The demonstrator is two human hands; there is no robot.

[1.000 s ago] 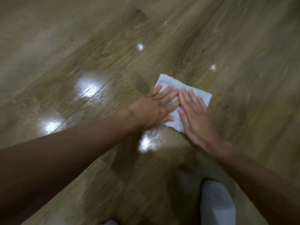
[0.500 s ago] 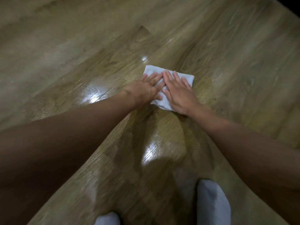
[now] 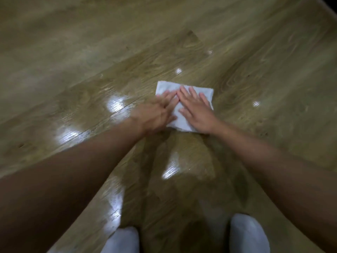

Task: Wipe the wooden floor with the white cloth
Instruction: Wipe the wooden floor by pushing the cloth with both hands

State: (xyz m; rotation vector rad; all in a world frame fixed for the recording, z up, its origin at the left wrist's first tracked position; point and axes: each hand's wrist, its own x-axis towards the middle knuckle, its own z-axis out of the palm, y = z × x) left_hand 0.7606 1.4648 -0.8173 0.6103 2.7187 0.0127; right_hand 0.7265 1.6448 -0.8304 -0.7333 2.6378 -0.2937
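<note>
A folded white cloth (image 3: 207, 92) lies flat on the wooden floor (image 3: 264, 70), a little ahead of me. My left hand (image 3: 158, 112) presses on its left part with straight fingers and looks blurred. Beside it, my right hand (image 3: 197, 108) lies flat on the cloth's right part, fingers spread and pointing away from me. The fingertips of both hands nearly meet over the cloth's middle. Both forearms stretch forward from the bottom corners of the head view.
Glossy brown planks run diagonally, with bright light reflections (image 3: 114, 105) to the left of the cloth and in front of my legs. My two knees in white fabric (image 3: 248, 232) show at the bottom edge. A dark edge sits at the top right corner.
The hands and cloth slid away from me across the floor, then came back nearer and to the right. My knees came further into view.
</note>
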